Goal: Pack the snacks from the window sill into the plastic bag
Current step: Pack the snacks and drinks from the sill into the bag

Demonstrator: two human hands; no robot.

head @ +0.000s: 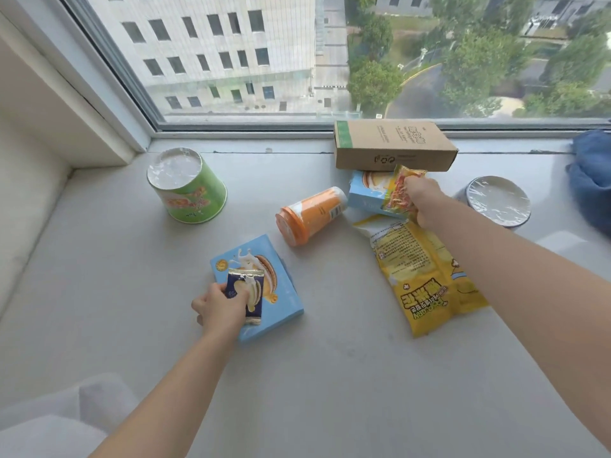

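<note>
A pale, matte window sill (132,292) carries a scatter of snacks below a large pane. At far left stands an upturned green paper cup (187,186), tapered, its film-wrapped base facing up. A brown corrugated cardboard box (393,145) lies against the window frame, partly resting on a light-blue carton (365,193) beneath it. Just left of that carton, an orange plastic tub with a ribbed lid (309,216) lies on its side. A grey bowl-like tub sealed in crinkled clear film (496,201) sits near the right, with a fold of blue fabric (591,180) at the edge.

The right hand (425,201) reaches across a glossy yellow popcorn bag (420,272) lying flat — the forearm covers the bag's right edge. Its fingers are curled tight around a small yellow-and-red crinkly packet (401,190), held over the light-blue carton.

The left hand (221,307) rests on the near corner of a flat light-blue cardboard box printed with a sandwich biscuit (264,292). Thumb and fingers pinch a small dark-blue foil sachet (248,292) that lies on top of that box; whether the sachet is lifted clear or still touching the box is hard to judge.

Bottom left, a soft whitish shape (66,421) — blurred, possibly plastic or cloth.
</note>
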